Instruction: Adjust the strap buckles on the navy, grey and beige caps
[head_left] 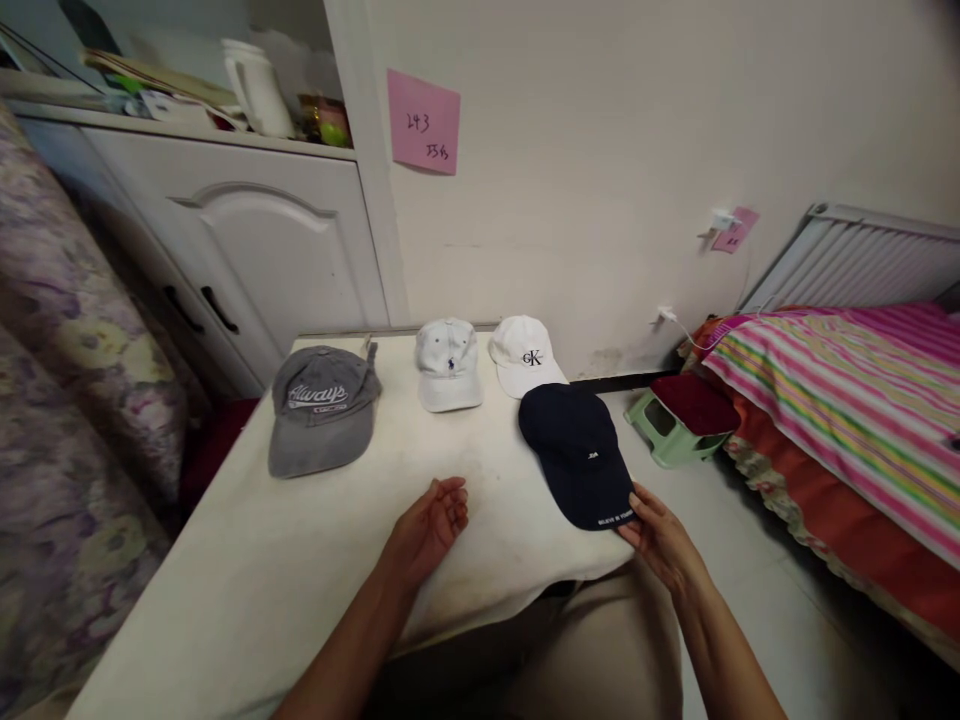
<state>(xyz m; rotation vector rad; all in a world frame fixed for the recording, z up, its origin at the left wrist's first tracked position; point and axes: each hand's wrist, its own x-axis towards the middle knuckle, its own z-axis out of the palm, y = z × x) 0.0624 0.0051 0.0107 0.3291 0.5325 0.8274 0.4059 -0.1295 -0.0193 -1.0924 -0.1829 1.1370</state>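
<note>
Several caps lie on a white table (pixel 300 560). A grey cap (pixel 321 410) with lettering sits at the left. Two white caps rest at the back, one plain (pixel 448 366) and one with black letters (pixel 525 356). A dark navy cap (pixel 576 452) lies at the right front. My right hand (pixel 660 540) pinches the brim of the navy cap at the table's edge. My left hand (pixel 431 525) hovers over the table's middle, palm up, fingers loosely curled and apart, holding nothing.
A white cabinet (pixel 247 250) stands behind the table, with a jug (pixel 259 90) on its shelf. A pink note (pixel 424 122) is stuck on the wall. A green stool (pixel 679 418) and a striped bed (pixel 847 400) are to the right. Floral fabric (pixel 67 380) hangs at the left.
</note>
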